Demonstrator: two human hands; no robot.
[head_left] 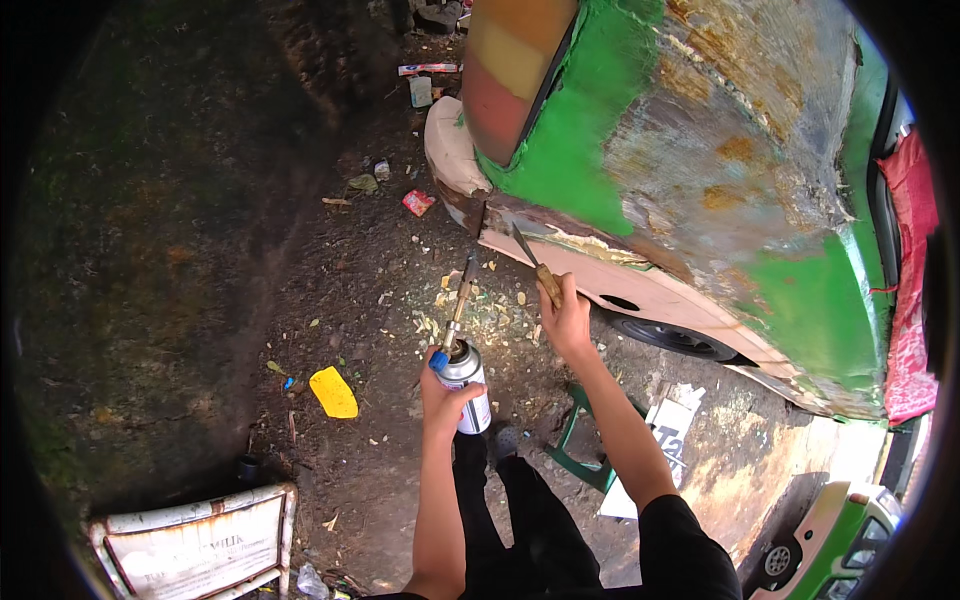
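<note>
My left hand (446, 399) grips a silver gas canister (470, 410) with a blowtorch head (461, 305) and blue knob, its nozzle pointing up toward the vehicle's lower edge. To its right, my right hand (564, 310) is closed on the wooden handle of a scraper (533, 257), whose thin blade reaches the peeling strip along the pale skirt (540, 250) of a green vehicle body (565, 140). I cannot tell if the blade touches it. Above the skirt the paint is patchy, with grey and rust-brown bare areas (720, 130).
A wheel (672, 338) sits under the skirt. Below lie a green stool (568, 455) and white board (675, 425). A rusty white sign (200, 542) stands lower left, a small green-and-white vehicle (845, 550) lower right. Dirt ground holds chips, litter and a yellow piece (333, 393).
</note>
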